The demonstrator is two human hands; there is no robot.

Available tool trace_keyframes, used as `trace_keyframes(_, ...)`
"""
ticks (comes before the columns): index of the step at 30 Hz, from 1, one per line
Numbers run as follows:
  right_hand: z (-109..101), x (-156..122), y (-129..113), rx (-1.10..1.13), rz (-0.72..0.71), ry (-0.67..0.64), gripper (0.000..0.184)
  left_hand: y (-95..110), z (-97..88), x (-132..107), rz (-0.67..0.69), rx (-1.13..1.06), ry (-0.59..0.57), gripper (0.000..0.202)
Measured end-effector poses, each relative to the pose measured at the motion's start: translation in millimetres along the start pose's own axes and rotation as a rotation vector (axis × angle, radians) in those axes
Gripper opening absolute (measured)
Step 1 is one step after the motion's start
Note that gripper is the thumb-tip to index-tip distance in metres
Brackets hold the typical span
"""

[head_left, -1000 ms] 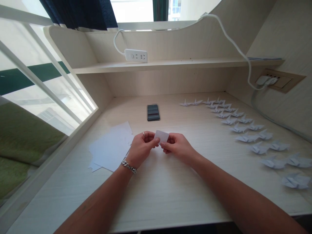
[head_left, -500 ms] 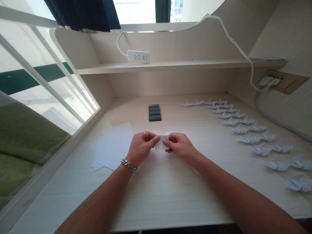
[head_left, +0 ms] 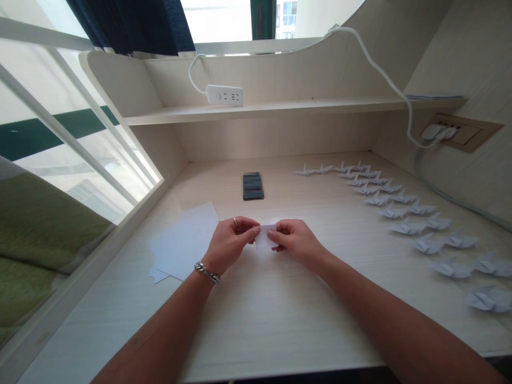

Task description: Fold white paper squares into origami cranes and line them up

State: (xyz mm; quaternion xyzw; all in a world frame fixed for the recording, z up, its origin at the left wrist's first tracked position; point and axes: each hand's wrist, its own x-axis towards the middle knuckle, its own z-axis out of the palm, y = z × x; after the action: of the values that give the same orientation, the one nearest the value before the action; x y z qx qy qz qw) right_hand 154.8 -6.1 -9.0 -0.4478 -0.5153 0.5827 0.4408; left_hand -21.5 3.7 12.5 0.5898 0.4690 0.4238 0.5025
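My left hand (head_left: 231, 244) and my right hand (head_left: 294, 244) hold a small piece of white paper (head_left: 265, 238) between them, pinching it by its two sides just above the desk. The paper looks folded, though my fingers hide part of it. A chain bracelet (head_left: 207, 272) circles my left wrist, and a ring sits on one left finger. Just left of my left hand lies a loose stack of white paper sheets (head_left: 183, 244). Neither hand touches it.
A blurred dark rectangular object (head_left: 253, 186) lies on the desk ahead. Rows of white origami cranes (head_left: 406, 228) curve along the right side. Above stand a shelf (head_left: 264, 113) with a white power strip (head_left: 224, 95), and a wall socket (head_left: 460, 132) with a white cable.
The small paper has turned and now sits closer in between my fingertips, with less of it showing. My hands have drawn closer together. The view has shifted slightly.
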Motion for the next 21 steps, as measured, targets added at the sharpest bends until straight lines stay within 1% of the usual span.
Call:
trace_keyframes(5, 1.5, 2.9, 1.3, 0.02, 0.023, 0.05, 0.034, -1.9, -0.5, 0.7, 0.025, -0.059, -0.01, 0.02)
trace_keyframes(8, 0.5, 1.7, -0.9, 0.125, 0.051, 0.064, 0.032, -1.5, -2.6, -1.0, 0.093, -0.069, -0.049, 0.018)
trace_keyframes(9, -0.2, 0.8, -2.0, 0.172, 0.068, 0.054, 0.032, -1.1, -2.9, -1.9, 0.134, -0.043, -0.062, 0.02)
trace_keyframes(11, -1.7, -1.2, -4.1, 0.25, 0.124, -0.006, 0.031, -0.1, -2.6, -3.5, 0.221, 0.029, -0.082, 0.022)
trace_keyframes(13, -2.4, -2.6, -5.8, 0.269, 0.188, -0.09, 0.03, 0.4, -1.5, -4.4, 0.262, 0.078, -0.096, 0.018)
trace_keyframes(14, -2.3, -2.7, -6.3, 0.252, 0.218, -0.11, 0.029, 0.4, -0.9, -4.4, 0.249, 0.084, -0.104, 0.016)
trace_keyframes(15, -2.1, -2.6, -6.6, 0.226, 0.238, -0.102, 0.029, 0.2, -0.6, -4.1, 0.217, 0.082, -0.103, 0.015)
trace_keyframes(17, -1.7, -1.4, -6.4, 0.176, 0.227, -0.021, 0.033, -0.3, -0.6, -2.8, 0.13, 0.076, -0.072, 0.016)
trace_keyframes(19, -2.0, -0.1, -5.5, 0.151, 0.156, 0.04, 0.042, -0.4, -1.6, -1.4, 0.05, 0.063, -0.031, 0.019)
trace_keyframes(21, -2.8, 0.5, -4.3, 0.112, 0.049, 0.017, 0.046, 0.4, -2.8, -0.5, 0.002, 0.055, -0.022, 0.02)
